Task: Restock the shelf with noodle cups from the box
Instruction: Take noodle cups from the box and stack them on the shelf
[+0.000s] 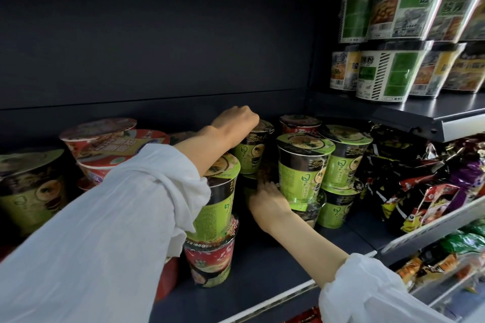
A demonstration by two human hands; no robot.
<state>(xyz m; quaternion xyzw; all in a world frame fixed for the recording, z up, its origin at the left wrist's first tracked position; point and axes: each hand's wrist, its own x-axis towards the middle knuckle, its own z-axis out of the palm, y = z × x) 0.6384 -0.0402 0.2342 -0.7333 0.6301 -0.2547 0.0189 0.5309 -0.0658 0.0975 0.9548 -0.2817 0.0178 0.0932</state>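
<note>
The left hand reaches over the stock to the back of the shelf, its fingers curled down over the lid of a green noodle cup that sits on top of another cup in the rear row; it grips that cup from above. The right hand comes in lower, between two front stacks, fingers pointing toward the back. Its fingertips lie against the side of a lower cup in shadow beneath the one the left hand grips, and whether they curl round that cup or merely press it cannot be told. Both forearms come out of white sleeves.

Around the hands, green cups already stand two high: a front stack just beside the right hand, another stack to its right, and a green cup on a red cup under the left forearm. More red-lidded cups and a large green one crowd the left side.

By this showing the restocking is well under way, with most of this bay filled and the rear stack being settled. Bare shelf remains at the front, so more cups could likely go in. The box is not in view, so what is left in it cannot be judged.

Dark snack bags lie to the right, and bowl noodles fill the upper shelf.
</note>
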